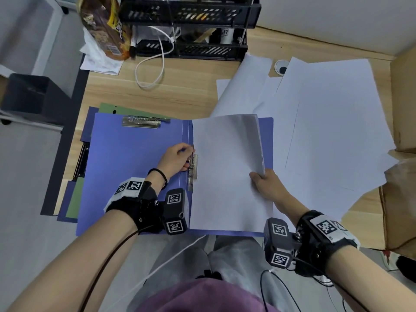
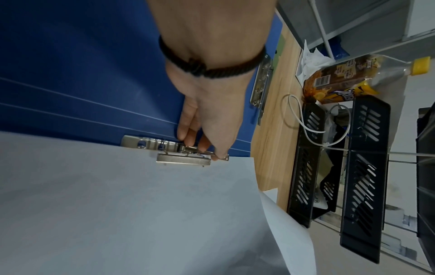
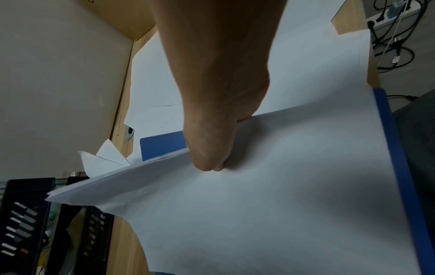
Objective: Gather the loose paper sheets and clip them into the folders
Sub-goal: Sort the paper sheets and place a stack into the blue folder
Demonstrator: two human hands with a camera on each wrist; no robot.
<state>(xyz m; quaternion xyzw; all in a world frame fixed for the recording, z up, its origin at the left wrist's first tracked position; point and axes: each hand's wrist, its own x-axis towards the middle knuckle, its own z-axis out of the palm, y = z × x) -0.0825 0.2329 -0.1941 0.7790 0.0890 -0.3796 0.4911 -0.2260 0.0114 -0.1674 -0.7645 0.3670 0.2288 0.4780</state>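
An open blue folder (image 1: 135, 167) lies on the wooden desk in front of me. A stack of white sheets (image 1: 225, 172) rests on its right half. My left hand (image 1: 180, 157) pinches the lever of the metal spring clip (image 2: 186, 150) by the folder's spine; the clip bar (image 2: 183, 161) lies over the stack's left edge. My right hand (image 1: 262, 180) grips the stack's right edge, thumb (image 3: 207, 163) on top, and that edge is lifted off the folder (image 3: 400, 167). A second clip (image 1: 141, 121) sits at the top of the left half.
Loose white sheets (image 1: 326, 122) spread over the desk's right side. More folders, green (image 1: 74, 199) and blue, lie under the open one. Black mesh trays (image 1: 191, 25), a snack bag (image 1: 105, 30) and a white cable (image 1: 155, 70) stand at the back. Cardboard (image 1: 403, 97) borders the right.
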